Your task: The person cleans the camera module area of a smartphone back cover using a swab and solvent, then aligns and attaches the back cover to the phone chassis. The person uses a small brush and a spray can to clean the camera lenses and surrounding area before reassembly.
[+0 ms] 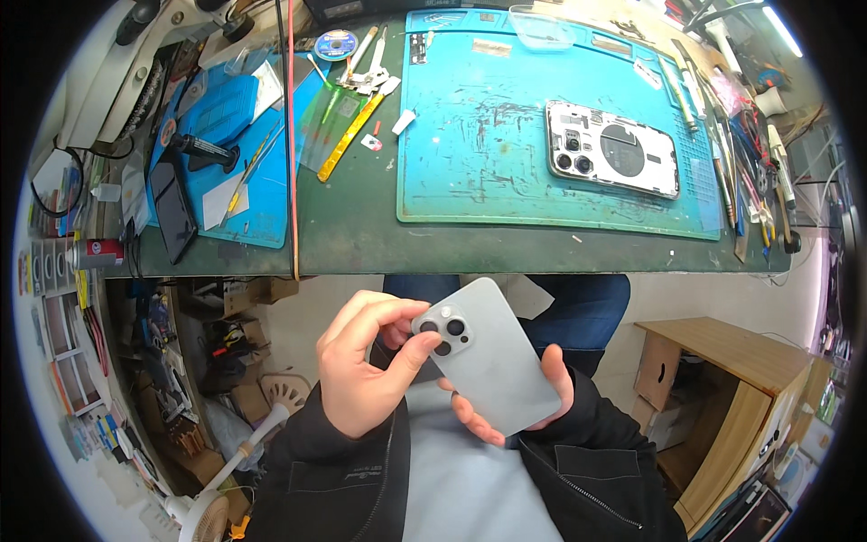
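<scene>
A grey smartphone (498, 366) is held tilted above my lap, its back with the raised camera block (444, 331) facing up. My right hand (557, 388) grips its lower part, thumb along the right edge and fingers curling round from the left and below. At the camera corner, my left hand (366, 361) pinches the phone, its thumb against the lenses and its index finger along the top edge. On the blue work mat (488, 203) lies a second phone (619, 151) with its back cover off, showing white inner plates, a dark round coil and camera lenses.
Tweezers and screwdrivers (741, 154) crowd the bench's right end. A yellow strip (359, 131), a solder spool (336, 45) and a black phone (170, 203) lie on the left. A clear plastic box (542, 29) sits at the back. A wooden cabinet (731, 361) stands at right.
</scene>
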The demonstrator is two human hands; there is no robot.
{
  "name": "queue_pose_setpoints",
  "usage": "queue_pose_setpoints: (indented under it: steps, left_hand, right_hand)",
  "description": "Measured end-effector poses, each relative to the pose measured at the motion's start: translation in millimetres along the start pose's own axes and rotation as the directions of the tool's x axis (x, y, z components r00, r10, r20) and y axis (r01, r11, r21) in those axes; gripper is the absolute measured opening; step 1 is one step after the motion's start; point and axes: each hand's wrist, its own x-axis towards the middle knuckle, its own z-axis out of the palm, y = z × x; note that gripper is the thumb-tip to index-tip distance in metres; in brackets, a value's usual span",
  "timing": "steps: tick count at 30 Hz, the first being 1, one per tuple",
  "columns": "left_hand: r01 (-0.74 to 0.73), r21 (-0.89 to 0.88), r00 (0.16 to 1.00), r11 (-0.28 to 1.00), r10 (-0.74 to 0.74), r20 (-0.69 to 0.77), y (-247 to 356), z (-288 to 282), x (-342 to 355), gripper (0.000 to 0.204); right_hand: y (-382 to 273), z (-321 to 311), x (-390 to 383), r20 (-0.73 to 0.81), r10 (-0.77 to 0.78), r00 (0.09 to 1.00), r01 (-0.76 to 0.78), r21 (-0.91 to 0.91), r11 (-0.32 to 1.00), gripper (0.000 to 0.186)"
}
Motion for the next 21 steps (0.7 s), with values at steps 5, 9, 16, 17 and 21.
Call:
queue_pose_setpoints:
  steps: [5, 9, 16, 17, 21]
  left_hand:
    - [-0.024, -0.041, 0.999, 0.999, 0.022, -0.042, -6.8, 1.0, 2.6, 0.017]
    - [-0.034, -0.017, 0.997, 0.999, 0.033, -0.068, -3.9, 0.0, 2.7, 0.013]
    - [0.020, -0.010, 0.996, 1.000, -0.021, -0.081, -1.2, -0.3, -0.5, 0.006]
    - [0.027, -0.003, 0.997, 1.000, -0.027, -0.079, 0.1, -0.7, -1.0, 0.006]
    - [0.092, 0.021, 0.993, 0.996, -0.090, -0.071, 9.1, -1.7, -2.9, 0.006]
  right_hand:
    - [-1.1, 10.3, 0.4, -0.138, 0.025, 0.990, -0.041, -0.118, 0.992, 0.121]
    - [0.2, 6.8, -1.2, -0.072, 0.055, 0.996, -0.055, -0.008, 0.998, 0.119]
    - [5.7, 2.1, -2.8, -0.004, 0.041, 0.999, -0.039, 0.202, 0.979, 0.118]
    - [6.1, 1.5, -3.0, 0.005, 0.040, 0.999, -0.040, 0.212, 0.976, 0.118]
    - [7.5, 0.7, -4.4, 0.023, 0.033, 0.999, -0.037, 0.226, 0.974, 0.117]
